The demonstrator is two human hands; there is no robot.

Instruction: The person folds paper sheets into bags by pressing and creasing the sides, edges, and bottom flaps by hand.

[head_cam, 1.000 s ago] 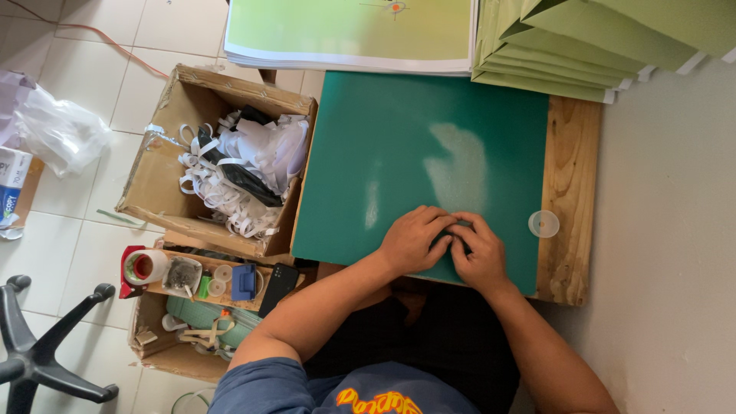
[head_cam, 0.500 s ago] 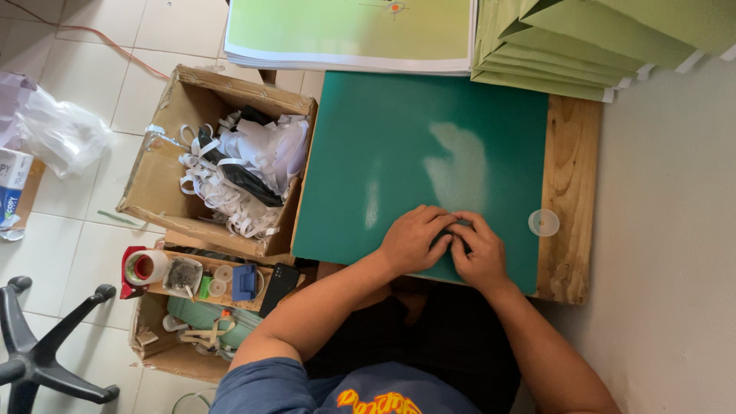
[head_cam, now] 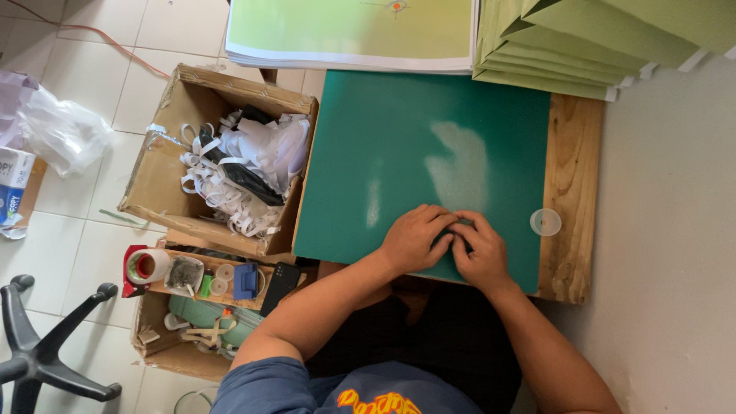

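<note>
On the near edge of a green cutting mat (head_cam: 399, 146), the left hand (head_cam: 414, 239) and right hand (head_cam: 479, 249) rest side by side, fingertips meeting; both curl over something small, hidden beneath the fingers, so I cannot tell what they grip or how firmly; the mat lies on a wooden table (head_cam: 571, 192); a small clear round lid (head_cam: 545, 222) sits just right of the right hand, apart from it; stacked pale green sheets (head_cam: 567, 38) lie beyond the mat; beside the table, a cardboard box (head_cam: 153, 176) holds paper strips (head_cam: 230, 184); a tape dispenser (head_cam: 142, 267) stands nearer.
</note>
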